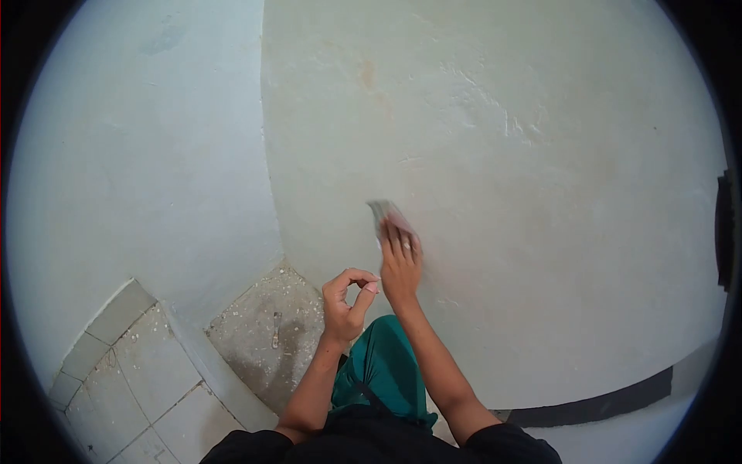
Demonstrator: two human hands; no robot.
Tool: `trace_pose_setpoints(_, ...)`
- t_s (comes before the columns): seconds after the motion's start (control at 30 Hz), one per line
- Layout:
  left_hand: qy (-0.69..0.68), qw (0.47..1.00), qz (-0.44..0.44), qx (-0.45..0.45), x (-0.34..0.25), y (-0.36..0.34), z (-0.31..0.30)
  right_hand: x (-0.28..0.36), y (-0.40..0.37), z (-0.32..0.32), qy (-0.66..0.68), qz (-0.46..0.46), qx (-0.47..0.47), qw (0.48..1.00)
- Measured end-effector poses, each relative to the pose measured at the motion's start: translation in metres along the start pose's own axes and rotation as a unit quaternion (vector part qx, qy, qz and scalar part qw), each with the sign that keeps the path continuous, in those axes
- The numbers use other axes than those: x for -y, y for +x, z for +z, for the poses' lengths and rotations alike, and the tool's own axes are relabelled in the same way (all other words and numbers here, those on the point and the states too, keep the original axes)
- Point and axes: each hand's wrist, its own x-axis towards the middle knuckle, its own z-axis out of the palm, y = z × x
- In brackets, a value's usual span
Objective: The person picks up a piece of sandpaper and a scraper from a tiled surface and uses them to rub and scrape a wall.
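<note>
My right hand (pixel 401 272) lies against the pale wall (pixel 495 232), its fingers stretched upward over a thin grey sheet (pixel 380 209) that looks like sandpaper. The sheet is blurred, with its upper edge sticking out past the fingertips. Just to the left, my left hand (pixel 345 308) is held in front of the wall, away from its surface. Its thumb and index finger curl into a ring with the tips pinched together. Whether something small sits between those tips I cannot make out.
A speckled, stained floor patch (pixel 255 325) holds a small scraper-like tool (pixel 276 329). White tiles (pixel 154 371) and a low tiled ledge (pixel 120 312) lie at lower left. A bluish-white wall (pixel 170 155) meets the pale one at a corner. A dark strip (pixel 595 402) runs along the lower right.
</note>
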Motion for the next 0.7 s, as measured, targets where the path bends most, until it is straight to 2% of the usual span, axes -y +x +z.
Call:
trace_pose_setpoints(0.1,0.007,1.000,0.002,-0.016,0.005,-0.004,-0.004,-0.024,-0.019,-0.036,-0.045,0.041,0.028,0.998)
trace_pose_setpoints(0.2,0.002,0.999,0.010,-0.035,0.006,-0.003,0.002,-0.023,0.042,-0.087,-0.059,0.139,-0.038,0.988)
trace_pose_setpoints(0.3,-0.005,1.000,0.012,-0.016,0.002,-0.003,0.012,-0.010,0.092,-0.075,-0.080,0.088,-0.092,0.989)
trace_pose_setpoints(0.33,-0.009,1.000,0.004,-0.004,-0.002,-0.006,0.015,-0.003,0.093,-0.061,-0.033,0.055,-0.047,0.997)
trace_pose_setpoints(0.4,-0.014,1.000,-0.003,0.018,-0.012,-0.011,0.021,0.008,0.067,-0.022,-0.003,-0.015,0.009,1.000)
trace_pose_setpoints(0.47,-0.015,0.999,-0.002,0.036,-0.021,-0.019,0.026,0.008,0.016,0.006,0.019,-0.023,0.003,1.000)
trace_pose_setpoints(0.53,0.005,0.999,0.002,0.039,-0.019,-0.025,0.023,-0.002,-0.040,0.009,0.038,0.031,0.052,0.997)
trace_pose_setpoints(0.6,0.013,0.999,0.001,0.038,-0.013,-0.030,0.020,-0.029,-0.081,-0.005,-0.017,0.036,0.031,0.999)
trace_pose_setpoints(0.67,0.016,1.000,0.005,0.024,-0.011,-0.028,0.018,-0.054,-0.087,-0.035,-0.040,0.086,0.059,0.994)
trace_pose_setpoints(0.7,0.015,1.000,0.005,0.018,-0.010,-0.027,0.020,-0.058,-0.074,-0.056,-0.054,0.123,0.020,0.991)
